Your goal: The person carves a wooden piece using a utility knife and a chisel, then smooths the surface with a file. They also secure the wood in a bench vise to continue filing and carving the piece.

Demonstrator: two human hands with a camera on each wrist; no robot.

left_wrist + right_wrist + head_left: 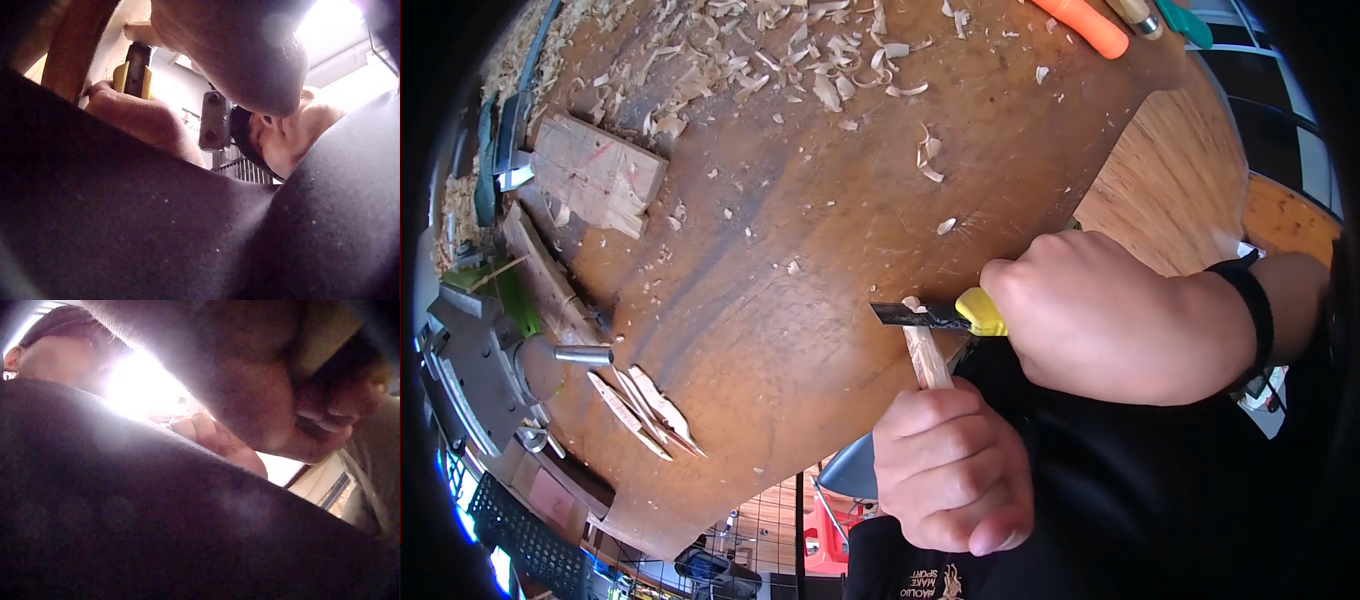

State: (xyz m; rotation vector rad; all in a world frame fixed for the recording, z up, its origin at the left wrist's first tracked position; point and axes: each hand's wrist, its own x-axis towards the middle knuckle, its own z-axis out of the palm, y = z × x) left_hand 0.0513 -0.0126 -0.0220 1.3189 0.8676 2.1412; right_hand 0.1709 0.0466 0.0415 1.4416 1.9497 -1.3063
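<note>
In the head view the left hand (953, 468) grips a pale, whittled wooden stick (927, 355) whose upper end sticks out past the fingers. A yellow-handled knife (984, 312) is in the curled right hand (1115, 318); its dark blade (900, 315) lies across the stick near the tip, by a small curl of wood. The left wrist view shows the knife's yellow handle (145, 82) and the right hand (147, 122) beyond the left hand (234, 50). Dark cloth and shadow cover much of the right wrist view, where the right hand (262, 394) is dim.
Wood shavings (830, 60) litter the far side of the brown table (800, 300). Several thin carved sticks (645, 410), a flat wooden board (595, 170) and a metal vise (475, 370) stand at the left. An orange handle (1085, 25) lies at the far right edge.
</note>
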